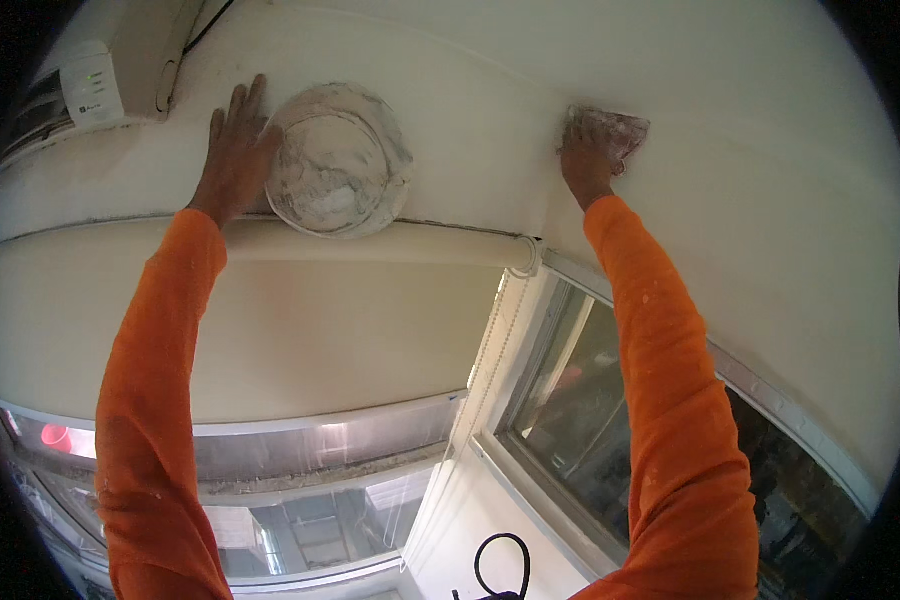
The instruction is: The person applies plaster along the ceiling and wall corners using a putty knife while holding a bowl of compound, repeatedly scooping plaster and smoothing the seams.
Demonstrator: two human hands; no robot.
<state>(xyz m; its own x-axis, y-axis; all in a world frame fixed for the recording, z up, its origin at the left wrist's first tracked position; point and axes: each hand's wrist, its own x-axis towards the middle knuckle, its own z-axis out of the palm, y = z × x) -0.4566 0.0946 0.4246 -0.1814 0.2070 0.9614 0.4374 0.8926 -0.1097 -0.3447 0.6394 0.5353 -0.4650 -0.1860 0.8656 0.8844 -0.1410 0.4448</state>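
My left hand (236,150) is up against the cream wall, its fingers stretched out and spread. Its thumb side lies at the left edge of a round, dusty whitish disc (338,165) with grey smears and a raised rim. Whether the disc is fixed to the wall I cannot tell. Further right, my right hand (587,150) presses a dark reddish sheet of sandpaper (625,135) flat on the pale surface near the corner. White dust coats the sheet, and my fingers curl over its left part.
A rolled-down cream blind (350,335) with a bead chain (490,335) hangs below the disc. A sliding window (570,390) stands at the right. At the upper left is a white box with green lights (92,85). A black cable loop (502,565) shows at the bottom.
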